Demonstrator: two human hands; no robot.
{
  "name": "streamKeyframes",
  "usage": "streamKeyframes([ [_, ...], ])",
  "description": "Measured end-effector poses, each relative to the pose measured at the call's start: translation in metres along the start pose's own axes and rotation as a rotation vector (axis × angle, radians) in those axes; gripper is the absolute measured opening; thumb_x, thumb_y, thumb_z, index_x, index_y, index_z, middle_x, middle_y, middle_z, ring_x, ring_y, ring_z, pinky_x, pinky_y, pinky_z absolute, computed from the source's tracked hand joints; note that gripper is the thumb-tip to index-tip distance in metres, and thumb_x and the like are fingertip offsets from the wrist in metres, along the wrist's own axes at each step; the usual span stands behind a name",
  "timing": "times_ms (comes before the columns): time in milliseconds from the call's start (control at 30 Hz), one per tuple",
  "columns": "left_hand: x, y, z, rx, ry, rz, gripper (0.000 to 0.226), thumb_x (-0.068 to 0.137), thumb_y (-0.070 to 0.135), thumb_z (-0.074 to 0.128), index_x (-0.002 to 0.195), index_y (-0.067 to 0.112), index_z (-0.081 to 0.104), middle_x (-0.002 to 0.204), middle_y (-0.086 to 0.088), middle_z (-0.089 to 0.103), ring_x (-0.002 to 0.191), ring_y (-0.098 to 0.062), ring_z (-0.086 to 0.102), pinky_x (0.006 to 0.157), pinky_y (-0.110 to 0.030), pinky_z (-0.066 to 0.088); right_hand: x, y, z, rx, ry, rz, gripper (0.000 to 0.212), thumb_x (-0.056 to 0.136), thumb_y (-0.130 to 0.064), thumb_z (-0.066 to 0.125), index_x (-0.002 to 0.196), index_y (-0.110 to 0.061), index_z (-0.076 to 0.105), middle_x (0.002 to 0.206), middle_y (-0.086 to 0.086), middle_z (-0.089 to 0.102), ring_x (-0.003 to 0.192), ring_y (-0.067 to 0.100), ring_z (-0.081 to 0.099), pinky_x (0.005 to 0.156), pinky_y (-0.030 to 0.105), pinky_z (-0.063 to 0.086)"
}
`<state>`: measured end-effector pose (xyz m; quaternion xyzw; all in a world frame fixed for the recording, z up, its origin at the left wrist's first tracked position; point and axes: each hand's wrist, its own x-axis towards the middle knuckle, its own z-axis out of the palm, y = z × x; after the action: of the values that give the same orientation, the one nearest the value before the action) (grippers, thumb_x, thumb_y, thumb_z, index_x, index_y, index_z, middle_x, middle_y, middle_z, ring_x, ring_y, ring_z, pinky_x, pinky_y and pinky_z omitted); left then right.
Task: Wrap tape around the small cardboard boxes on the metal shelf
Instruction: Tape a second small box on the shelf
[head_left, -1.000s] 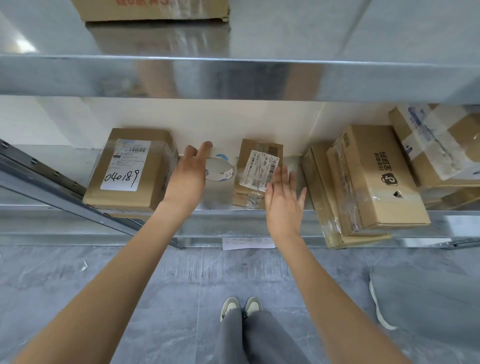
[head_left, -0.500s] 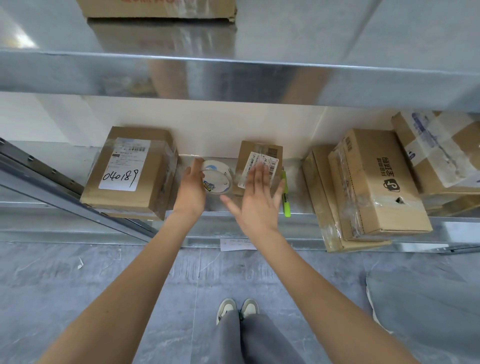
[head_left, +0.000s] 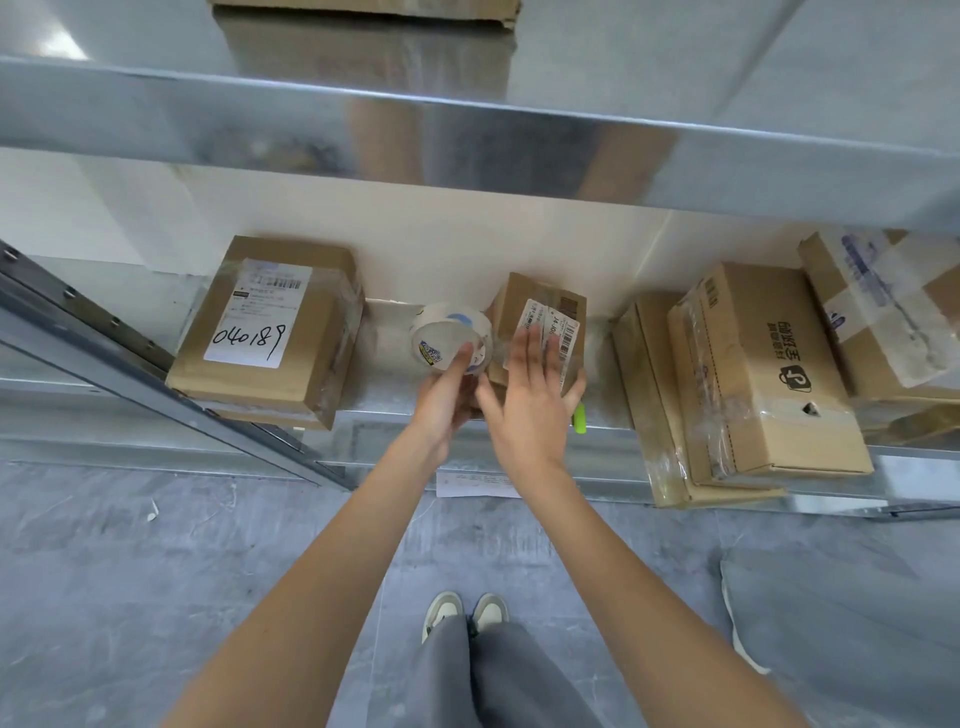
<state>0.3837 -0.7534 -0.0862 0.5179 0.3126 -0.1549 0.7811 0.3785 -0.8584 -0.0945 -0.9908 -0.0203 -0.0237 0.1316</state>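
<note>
1. Head view, centre of frame: left hand (head_left: 445, 402) holds the white roll of clear packing tape with blue-yellow core label (head_left: 451, 338), lifted just above the shelf. One of its fingers (head_left: 460, 362) lies across the roll's near face; the other fingers are hidden behind the roll, so the exact grip is unclear.
2. Right hand (head_left: 530, 410) is flat, with straight, slightly spread fingers (head_left: 532, 353) laid on the small brown cardboard box with white barcode labels (head_left: 540, 317). It pinches nothing.
3. Key relation: the roll sits just left of the small box, touching or nearly so; can't tell which. The roll's open face tilts toward the camera. The box's long axis runs front-to-back on the metal shelf (head_left: 363, 415), far end toward the wall. The left hand is nearer the roll and the right hand nearer the box.
4. Judgement: the tape end still needs pulling off and sticking onto the box. No free tape tail is visible; clear film is hard to see here.
5. Left of frame: larger brown box with a white label handwritten "040189" (head_left: 270, 332), already filmed in clear tape, well apart from the hands.
6. Right of frame: tilted brown printed cartons in loose clear wrap (head_left: 753, 374), leaning on each other.
7. Green marker (head_left: 579, 421) lies at the shelf's front edge, just beside the right hand and partly hidden.
8. Containers: all boxes are closed, so contents are not visible.
</note>
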Motion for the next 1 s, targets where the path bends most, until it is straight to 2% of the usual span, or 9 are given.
streamKeyframes([
  [167, -0.008, 0.013, 0.009, 0.197, 0.086, 0.248, 0.03, 0.099, 0.033, 0.054, 0.116, 0.012, 0.067, 0.109, -0.009, 0.073, 0.106, -0.027, 0.067, 0.095, -0.041, 0.053, -0.005, -0.005, -0.014, 0.321, 0.075, 0.023, 0.062, 0.093, -0.045, 0.037, 0.151, -0.022, 0.032, 0.157, 0.005, 0.03, 0.148, 0.025, 0.018, 0.117, 0.054, 0.012],
  [333, -0.025, 0.025, 0.008, 0.83, 0.422, 0.503, 0.028, 0.098, 0.044, 0.046, 0.099, 0.019, 0.058, 0.078, 0.005, 0.06, 0.079, -0.025, 0.054, 0.07, -0.032, 0.035, -0.004, -0.015, -0.01, 0.819, 0.124, 0.093, 0.046, 0.095, -0.031, 0.057, 0.135, -0.01, 0.051, 0.137, 0.011, 0.053, 0.127, 0.03, 0.048, 0.102, 0.048, 0.041],
  [467, -0.028, 0.036, -0.002, 1.009, 0.43, 0.689, 0.019, 0.101, 0.021, 0.042, 0.109, 0.009, 0.053, 0.085, -0.017, 0.067, 0.083, -0.043, 0.061, 0.067, -0.041, 0.042, -0.015, -0.01, 0.001, 1.175, 0.043, 0.219, 0.051, 0.099, -0.029, 0.052, 0.148, -0.03, 0.036, 0.138, -0.024, 0.05, 0.123, -0.003, 0.05, 0.102, 0.018, 0.04],
  [500, -0.028, 0.037, -0.006, 1.025, 0.415, 0.713, 0.017, 0.101, 0.016, 0.041, 0.11, 0.007, 0.052, 0.085, -0.02, 0.066, 0.083, -0.045, 0.06, 0.066, -0.043, 0.042, -0.018, -0.006, 0.005, 1.182, 0.027, 0.228, 0.052, 0.1, -0.03, 0.05, 0.149, -0.033, 0.031, 0.141, -0.03, 0.044, 0.126, -0.009, 0.044, 0.106, 0.016, 0.036],
  [567, -0.028, 0.038, -0.011, 1.031, 0.393, 0.749, 0.017, 0.1, 0.011, 0.04, 0.112, 0.007, 0.05, 0.084, -0.02, 0.065, 0.08, -0.046, 0.059, 0.063, -0.042, 0.041, -0.019, 0.0, 0.009, 1.081, 0.009, 0.177, 0.05, 0.103, -0.032, 0.043, 0.15, -0.035, 0.027, 0.154, -0.02, 0.031, 0.139, -0.005, 0.029, 0.116, 0.028, 0.029],
  [667, -0.031, 0.036, -0.014, 1.042, 0.38, 0.756, 0.018, 0.1, 0.011, 0.04, 0.115, 0.007, 0.05, 0.085, -0.019, 0.066, 0.079, -0.045, 0.061, 0.064, -0.045, 0.047, -0.013, 0.004, 0.009, 0.607, 0.023, -0.017, 0.046, 0.105, -0.028, 0.031, 0.151, -0.024, 0.031, 0.162, -0.008, 0.013, 0.148, 0.009, 0.011, 0.118, 0.048, 0.019],
  [800, -0.037, 0.041, -0.015, 1.0, 0.241, 0.672, 0.024, 0.1, 0.014, 0.045, 0.123, 0.006, 0.048, 0.102, -0.019, 0.067, 0.093, -0.041, 0.062, 0.077, -0.049, 0.051, -0.009, 0.006, 0.001, 0.297, -0.01, -0.082, 0.055, 0.101, -0.047, 0.035, 0.15, -0.02, 0.034, 0.161, -0.005, 0.02, 0.15, 0.016, 0.006, 0.119, 0.052, 0.004],
  [900, -0.051, 0.05, -0.011, 0.985, 0.089, 0.61, 0.065, 0.091, 0.018, 0.059, 0.147, 0.01, 0.027, 0.144, -0.017, 0.043, 0.134, -0.033, 0.041, 0.109, -0.043, 0.036, -0.01, 0.008, -0.001, 0.196, -0.046, -0.09, 0.066, 0.097, -0.056, 0.036, 0.152, -0.02, 0.027, 0.16, -0.003, 0.023, 0.15, 0.015, 0.003, 0.12, 0.049, -0.002],
  [1000, -0.072, 0.066, 0.011, 1.168, 0.163, 0.917, 0.088, 0.076, 0.042, 0.059, 0.151, 0.015, 0.024, 0.155, -0.009, 0.029, 0.143, -0.027, 0.025, 0.114, -0.043, 0.023, -0.011, 0.005, -0.003, 0.227, -0.078, -0.102, 0.073, 0.093, -0.06, 0.03, 0.154, -0.021, 0.021, 0.162, -0.004, 0.011, 0.15, 0.015, 0.0, 0.119, 0.048, -0.006],
])
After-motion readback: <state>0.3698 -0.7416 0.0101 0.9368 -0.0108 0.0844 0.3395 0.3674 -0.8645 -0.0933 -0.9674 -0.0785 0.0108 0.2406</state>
